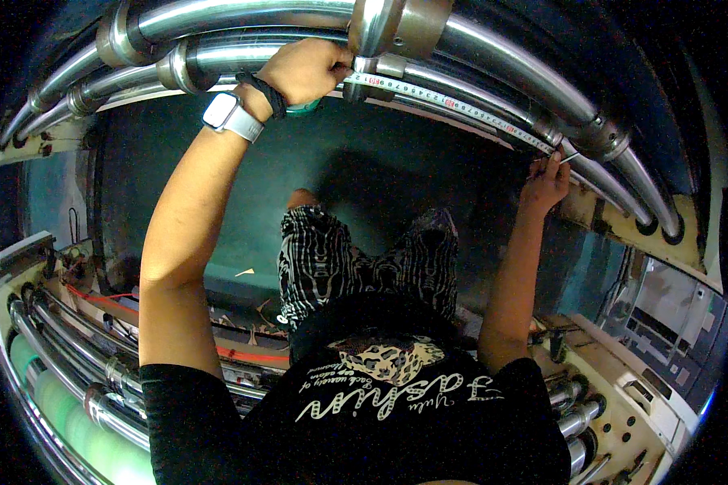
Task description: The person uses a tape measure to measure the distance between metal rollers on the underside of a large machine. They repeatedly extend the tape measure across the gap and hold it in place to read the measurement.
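A white tape measure blade (453, 103) is stretched along a steel shaft, running from my left hand down to my right. My left hand (303, 71) is closed on its left end, beside a metal collar (366, 66). Below that wrist shows a green rounded thing (303, 108), mostly hidden by the hand; it may be the tape's case. My right hand (547, 184) pinches the other end of the blade near a second collar (609, 139). A thin pale stick (570, 158) juts out by its fingertips; I cannot tell what it is.
Several parallel steel shafts (243, 20) with collars cross the top of the view. Behind me are more rollers (81, 376) and a lit green-white surface (81, 436). Orange-red cord (251, 356) lies low at left. A grey cabinet (675, 303) stands at right, above dark green floor (218, 178).
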A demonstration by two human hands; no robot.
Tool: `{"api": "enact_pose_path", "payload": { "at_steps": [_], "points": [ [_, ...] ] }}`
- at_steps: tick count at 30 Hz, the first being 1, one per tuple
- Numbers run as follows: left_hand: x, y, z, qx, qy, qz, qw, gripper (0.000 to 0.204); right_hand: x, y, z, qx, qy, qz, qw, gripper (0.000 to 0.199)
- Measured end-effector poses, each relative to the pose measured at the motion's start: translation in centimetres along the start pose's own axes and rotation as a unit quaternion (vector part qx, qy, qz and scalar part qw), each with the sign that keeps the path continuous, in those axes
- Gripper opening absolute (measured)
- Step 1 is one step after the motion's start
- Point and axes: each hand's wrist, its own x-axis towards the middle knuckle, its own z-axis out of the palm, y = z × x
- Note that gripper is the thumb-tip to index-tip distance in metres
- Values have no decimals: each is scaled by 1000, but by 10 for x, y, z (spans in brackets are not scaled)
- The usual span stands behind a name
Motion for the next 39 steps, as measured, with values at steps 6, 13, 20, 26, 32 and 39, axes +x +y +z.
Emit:
{"api": "enact_pose_path", "payload": {
  "at_steps": [6,13,20,26,32,39],
  "points": [
    [-2,4,-4,-8,-12,-21,1000,18,1,0,-3,-23,-8,-1,1000,10],
    [1,1,-1,-3,-10,-6,1000,23,3,2,-10,-1,-23,12,1000,15],
    [-16,-6,-9,11,42,44,998,18,2,7,-7,-59,-1,28,998,7],
    [-46,1,9,-46,-3,76,996,8,3,-25,-57,-274,-176,-41,944,17],
    [-85,27,25,-92,-25,-29,995,8,23,-31,-61,-547,-364,-193,729,14],
    [-98,2,43,-119,-87,-92,985,10,48,-46,-52,-604,-416,-255,631,17]
  ]
}}
